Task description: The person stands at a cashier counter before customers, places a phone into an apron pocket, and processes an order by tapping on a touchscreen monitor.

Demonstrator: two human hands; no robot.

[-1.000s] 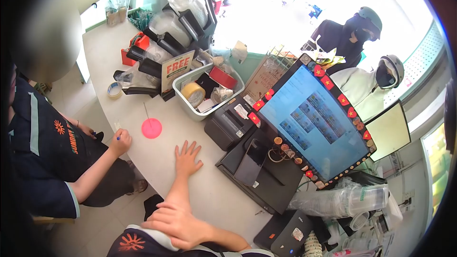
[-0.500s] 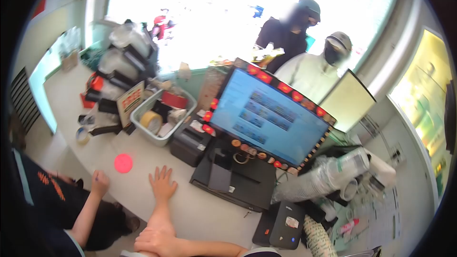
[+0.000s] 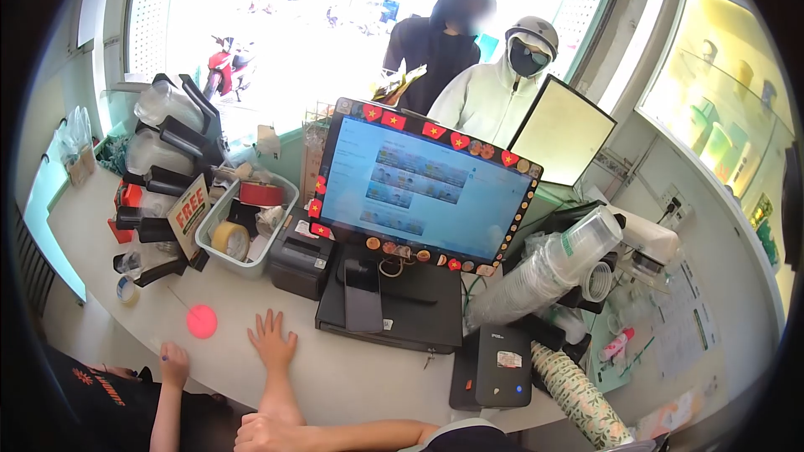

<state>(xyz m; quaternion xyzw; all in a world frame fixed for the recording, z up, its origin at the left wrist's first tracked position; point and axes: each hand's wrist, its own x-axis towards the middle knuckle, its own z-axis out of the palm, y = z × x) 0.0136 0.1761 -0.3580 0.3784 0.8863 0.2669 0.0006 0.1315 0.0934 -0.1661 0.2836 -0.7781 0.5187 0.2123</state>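
Observation:
My left hand (image 3: 272, 341) lies palm down on the white counter (image 3: 343, 377), its fingers spread and nothing in it. Wrapped round my left forearm at the bottom edge is my right hand (image 3: 266, 434), partly cut off by the frame. Left of my left hand lies a round pink disc (image 3: 202, 321) with a thin stick. A black cash drawer (image 3: 419, 311) stands to the right, with a dark phone (image 3: 363, 295) on it, below the monitor (image 3: 419, 192).
A co-worker's closed hand (image 3: 174, 362) rests at the counter's left edge. Behind are a basket of tape (image 3: 247, 261), a FREE sign (image 3: 189, 216) and a printer (image 3: 300, 255). Stacked cups (image 3: 544, 272) and a black device (image 3: 492, 368) stand right. Two helmeted people are outside.
The view has swung right, so the counter items appear further left and lower. My left hand stays flat on the counter, and my right hand stays on my left forearm.

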